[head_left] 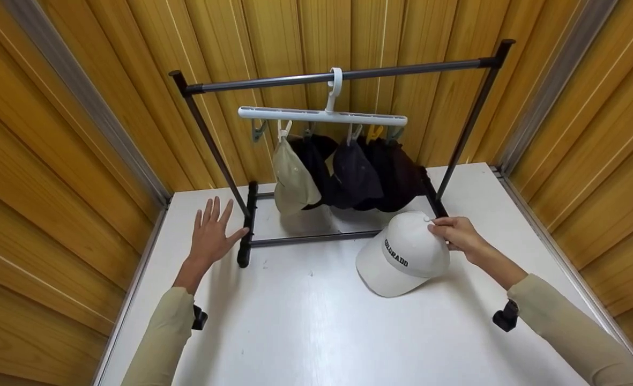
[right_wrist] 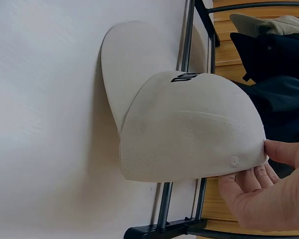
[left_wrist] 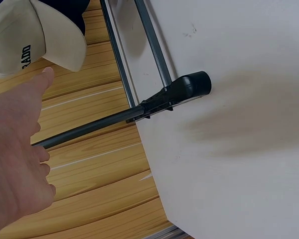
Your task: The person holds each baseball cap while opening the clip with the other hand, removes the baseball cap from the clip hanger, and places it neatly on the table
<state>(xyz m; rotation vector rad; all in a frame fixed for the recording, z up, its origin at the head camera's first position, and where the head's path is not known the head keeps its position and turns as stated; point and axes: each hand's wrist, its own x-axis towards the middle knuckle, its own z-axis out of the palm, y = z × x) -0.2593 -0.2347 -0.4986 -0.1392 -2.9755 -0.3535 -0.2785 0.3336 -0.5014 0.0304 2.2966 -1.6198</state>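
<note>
A white baseball cap point(head_left: 412, 244) with dark lettering reading COLORADO tilts brim-down at the right front of the rack. My right hand point(head_left: 458, 234) pinches it near the crown between thumb and fingers, as the right wrist view also shows on the cap point(right_wrist: 189, 129). My left hand point(head_left: 210, 236) is spread out beside the rack's left foot point(head_left: 245, 246), fingers extended, holding nothing. From a white clip hanger point(head_left: 321, 115) hang a beige cap point(head_left: 293, 182) and several dark caps point(head_left: 356, 177). In the left wrist view, the beige cap point(left_wrist: 15, 37) shows part of its lettering.
A dark metal rack point(head_left: 273, 82) stands on the white tabletop point(head_left: 295, 321), and the hanger hooks over its top bar. The hanger's leftmost green clip point(head_left: 259, 130) carries no cap. Wood-patterned panels point(head_left: 69, 161) enclose the table at the back and sides.
</note>
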